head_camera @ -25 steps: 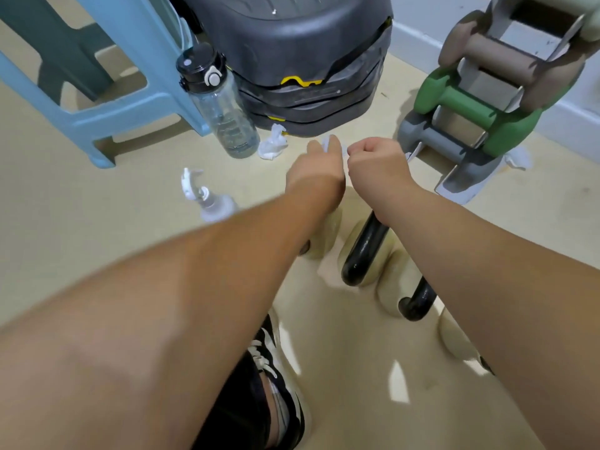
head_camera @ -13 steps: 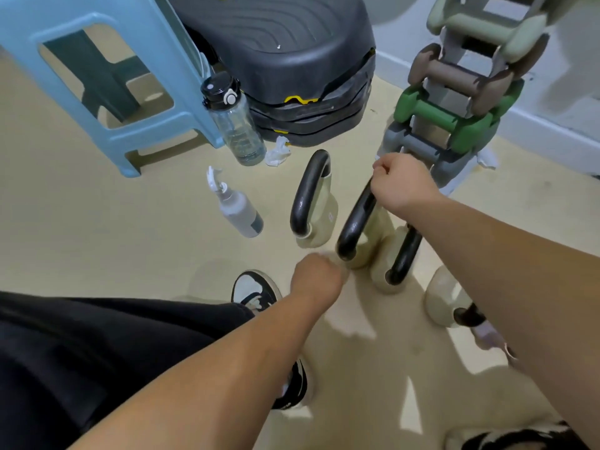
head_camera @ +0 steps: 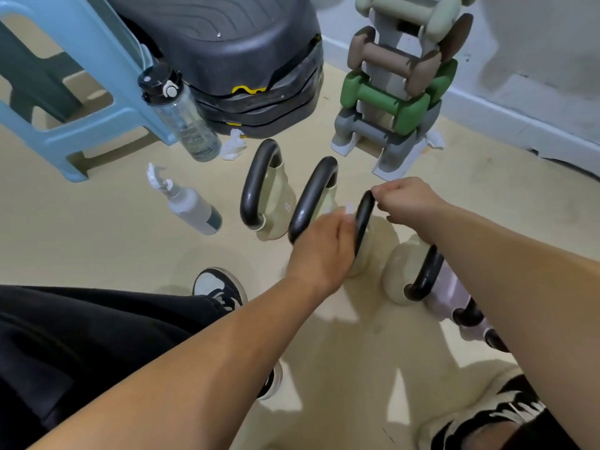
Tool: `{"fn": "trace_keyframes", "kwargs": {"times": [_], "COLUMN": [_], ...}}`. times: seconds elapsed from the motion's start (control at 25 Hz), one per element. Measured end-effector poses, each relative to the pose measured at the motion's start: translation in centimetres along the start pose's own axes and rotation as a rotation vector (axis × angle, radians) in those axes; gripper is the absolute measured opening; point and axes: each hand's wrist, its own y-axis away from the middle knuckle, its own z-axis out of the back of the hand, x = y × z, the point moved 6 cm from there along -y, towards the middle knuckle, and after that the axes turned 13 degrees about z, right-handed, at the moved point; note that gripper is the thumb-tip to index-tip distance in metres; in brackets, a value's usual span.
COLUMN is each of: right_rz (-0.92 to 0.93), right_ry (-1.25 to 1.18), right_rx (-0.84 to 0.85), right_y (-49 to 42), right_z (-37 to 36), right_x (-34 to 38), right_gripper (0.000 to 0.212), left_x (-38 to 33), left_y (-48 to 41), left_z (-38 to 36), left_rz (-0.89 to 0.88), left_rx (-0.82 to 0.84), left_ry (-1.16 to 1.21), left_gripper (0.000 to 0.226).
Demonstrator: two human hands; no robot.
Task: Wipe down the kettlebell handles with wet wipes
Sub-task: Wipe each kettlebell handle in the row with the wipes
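A light blue plastic stool (head_camera: 48, 92) is seen at the far left on the beige floor (head_camera: 97, 248). A clear plastic water bottle with a black lid (head_camera: 181, 115) is stood upright against its leg. Nearer, a white spray bottle (head_camera: 190, 207) is laid on its side. A crumpled white tissue (head_camera: 232, 147) is found just right of the water bottle, in front of a stacked black step platform (head_camera: 227, 60). Four cream kettlebells with black loop handles are lined up across the middle of the floor: the first kettlebell (head_camera: 269, 203), the second kettlebell (head_camera: 313, 196), the third kettlebell (head_camera: 363, 219) and the fourth kettlebell (head_camera: 418, 274). A small white wet wipe (head_camera: 348, 210) is pinched in the curled fingers of the left hand (head_camera: 321, 248) and held against the left side of the third kettlebell's handle; the hand is blurred. The top of that same handle is gripped by the curled fingers of the right hand (head_camera: 406, 199). A grey rack of coloured dumbbells (head_camera: 396, 92) is stood beyond, by the wall. A pale lilac kettlebell (head_camera: 453, 293) is partly hidden under the right forearm.
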Motion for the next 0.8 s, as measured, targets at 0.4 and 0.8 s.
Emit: {"fn": "trace_keyframes", "kwargs": {"times": [0.4,0.8], "right_rz": [-0.003,-0.199], "right_ry": [0.01,-0.408], "right_rx": [0.094,0.012], "right_y": [-2.4,-1.4], "right_z": [0.9,0.3], "right_x": [-0.6,-1.8], "right_gripper": [0.04,0.044], "left_x": [-0.7,-1.1], "left_y": [-3.6,-2.8], "left_z": [-6.4,-6.3], "left_rz": [0.269,0.111], "left_rx": [0.025,-0.046], "left_ry": [-0.155,-0.206], "left_gripper": [0.066,0.054]}}
